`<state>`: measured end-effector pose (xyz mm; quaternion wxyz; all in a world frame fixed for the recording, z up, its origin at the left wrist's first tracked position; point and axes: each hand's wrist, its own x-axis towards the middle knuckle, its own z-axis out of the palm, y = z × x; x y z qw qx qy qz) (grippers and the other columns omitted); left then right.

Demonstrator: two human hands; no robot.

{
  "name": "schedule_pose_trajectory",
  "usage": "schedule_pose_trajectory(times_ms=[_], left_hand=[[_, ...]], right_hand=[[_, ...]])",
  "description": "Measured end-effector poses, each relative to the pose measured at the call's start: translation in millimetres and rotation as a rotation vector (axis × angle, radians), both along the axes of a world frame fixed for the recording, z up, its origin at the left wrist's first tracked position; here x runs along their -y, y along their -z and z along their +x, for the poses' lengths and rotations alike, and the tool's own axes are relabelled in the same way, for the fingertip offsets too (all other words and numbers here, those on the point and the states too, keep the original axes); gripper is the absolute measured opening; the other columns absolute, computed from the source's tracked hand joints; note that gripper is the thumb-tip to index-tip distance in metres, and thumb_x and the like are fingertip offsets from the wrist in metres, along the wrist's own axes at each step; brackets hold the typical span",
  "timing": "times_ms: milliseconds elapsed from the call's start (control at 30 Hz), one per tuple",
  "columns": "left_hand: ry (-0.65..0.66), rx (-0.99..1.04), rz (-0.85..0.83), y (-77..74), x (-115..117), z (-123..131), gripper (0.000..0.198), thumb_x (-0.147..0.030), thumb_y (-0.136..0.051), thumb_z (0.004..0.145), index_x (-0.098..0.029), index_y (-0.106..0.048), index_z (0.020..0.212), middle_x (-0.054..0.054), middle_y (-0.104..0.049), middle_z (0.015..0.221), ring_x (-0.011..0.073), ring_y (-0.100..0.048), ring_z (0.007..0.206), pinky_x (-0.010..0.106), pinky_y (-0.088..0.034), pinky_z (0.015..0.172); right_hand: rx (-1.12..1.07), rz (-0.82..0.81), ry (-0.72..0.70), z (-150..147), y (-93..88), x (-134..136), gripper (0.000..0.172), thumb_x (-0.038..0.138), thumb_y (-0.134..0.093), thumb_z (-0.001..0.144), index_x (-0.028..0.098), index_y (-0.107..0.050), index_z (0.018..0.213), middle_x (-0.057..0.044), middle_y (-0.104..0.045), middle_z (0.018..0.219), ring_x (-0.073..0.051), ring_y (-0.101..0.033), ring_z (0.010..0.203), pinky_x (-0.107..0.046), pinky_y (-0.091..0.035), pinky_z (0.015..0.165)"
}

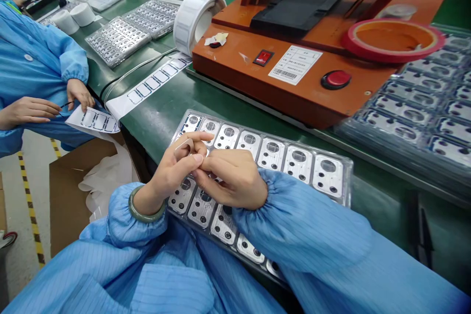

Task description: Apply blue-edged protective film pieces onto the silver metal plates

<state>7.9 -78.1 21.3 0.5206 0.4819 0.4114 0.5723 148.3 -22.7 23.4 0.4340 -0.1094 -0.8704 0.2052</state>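
Note:
Over a clear plastic tray (348, 179) of silver plates, my two hands meet at the fingertips. My left hand (174, 169), with a dark green bangle at the wrist, is closed on a thin pale piece (188, 144) with a rounded edge; most of that piece is hidden by the fingers. Pressed against the left thumb and fingertips, my right hand (233, 176) is closed in a pinch. What lies between its fingers cannot be seen. The silver plates (328, 174) below sit in rows, each with a large round opening and smaller dark holes.
Behind the tray stands an orange machine (239, 78) with red buttons and a red tape roll (395, 54). Stacked trays (412, 113) are at right. A label roll (187, 22) trails its strip leftward to a co-worker's hands (79, 93). Dark tweezers (423, 230) lie at right.

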Motion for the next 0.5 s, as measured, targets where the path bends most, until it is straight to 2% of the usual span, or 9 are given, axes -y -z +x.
schedule_pose_trajectory(times_ms=[267,500], left_hand=[[-0.097,-0.114,-0.056,4.2,-4.5,0.7,0.028,-0.034,-0.055,0.086,-0.020,-0.060,0.110,-0.001,-0.048,0.073,0.0109,-0.045,0.062,0.025,-0.043,0.060],[-0.137,-0.119,-0.032,9.3,-4.9,1.4,0.038,-0.046,-0.054,0.087,-0.021,-0.056,0.115,0.001,-0.050,0.081,0.0122,-0.051,0.069,0.026,-0.047,0.066]], right_hand=[[0.028,-0.210,0.008,-0.8,4.6,-4.9,0.022,0.019,-0.052,0.085,0.020,-0.052,0.064,0.003,-0.053,0.053,-0.008,-0.046,0.046,-0.023,-0.035,0.049],[0.033,-0.318,0.011,-1.2,5.0,-6.4,0.018,0.020,-0.053,0.087,0.018,-0.059,0.071,0.003,-0.057,0.057,-0.008,-0.049,0.049,-0.022,-0.038,0.052]])
